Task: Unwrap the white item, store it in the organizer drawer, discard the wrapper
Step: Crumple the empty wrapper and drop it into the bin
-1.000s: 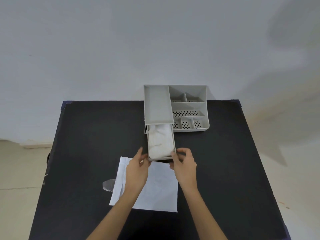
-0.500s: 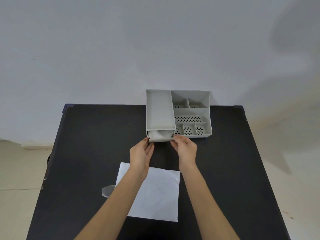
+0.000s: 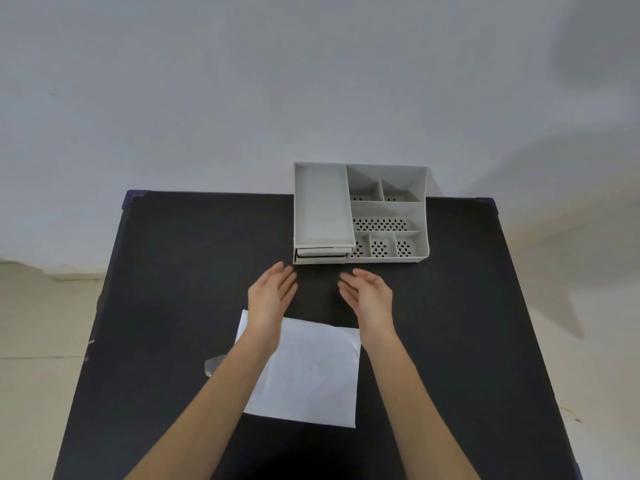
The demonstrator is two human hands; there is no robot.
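The grey organizer (image 3: pixel 389 209) stands at the far edge of the black table. Its drawer (image 3: pixel 320 256) at the lower left is pushed in, so the white item is hidden inside. My left hand (image 3: pixel 272 295) and my right hand (image 3: pixel 369 295) hover just in front of the drawer, palms facing each other, fingers apart and holding nothing. The flat white wrapper (image 3: pixel 308 372) lies on the table below my hands, partly under my left forearm.
A small clear scrap of plastic (image 3: pixel 214 364) lies left of the wrapper. The black table (image 3: pixel 166 289) ends at a wall behind the organizer. Pale floor shows on both sides of the table.
The drawer with the white item slid from pulled out to pushed in. Both hands then let go of its front and drew back a little toward me.
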